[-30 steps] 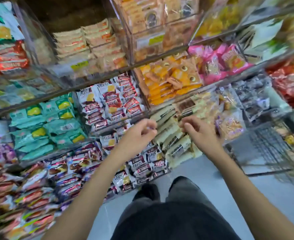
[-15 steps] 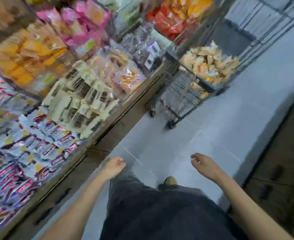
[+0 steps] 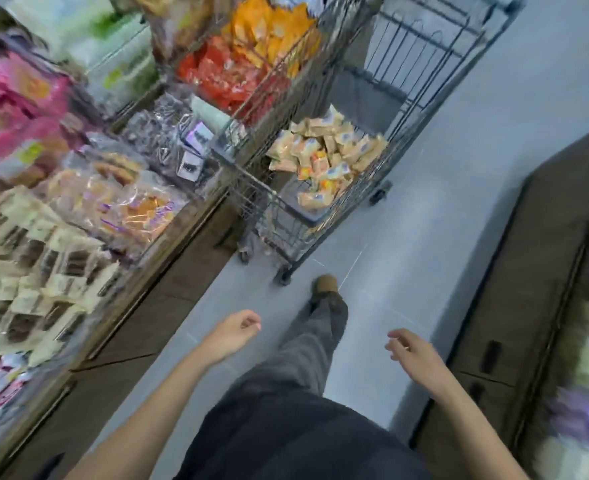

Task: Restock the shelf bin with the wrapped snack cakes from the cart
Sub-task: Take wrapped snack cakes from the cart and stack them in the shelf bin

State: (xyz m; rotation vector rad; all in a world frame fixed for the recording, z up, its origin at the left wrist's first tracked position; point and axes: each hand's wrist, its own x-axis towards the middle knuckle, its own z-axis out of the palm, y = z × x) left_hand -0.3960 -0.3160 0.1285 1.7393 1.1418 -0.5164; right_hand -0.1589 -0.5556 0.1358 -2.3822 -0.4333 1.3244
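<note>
A wire cart (image 3: 362, 188) stands in the aisle ahead, against the shelf. Its basket holds a heap of tan wrapped snack cakes (image 3: 331, 150) with blue and orange marks. On the left, the shelf bin of cream-and-brown wrapped cakes (image 3: 40, 271) is nearly full. My left hand (image 3: 232, 332) hangs over the floor with loosely curled fingers and holds nothing. My right hand (image 3: 412, 349) is out to the right, fingers relaxed, also holding nothing. Both hands are well short of the cart.
Shelf bins on the left hold clear bags of biscuits (image 3: 119, 202), dark wrapped sweets (image 3: 168, 140), pink packs (image 3: 19, 109) and red and orange packs (image 3: 248, 60). A dark cabinet (image 3: 528, 289) lines the right side. My leg and shoe (image 3: 326, 289) step forward on the grey floor.
My hands left the cream cake bin and dropped to my sides. The view swung right from the shelf toward the cart, which is now nearer.
</note>
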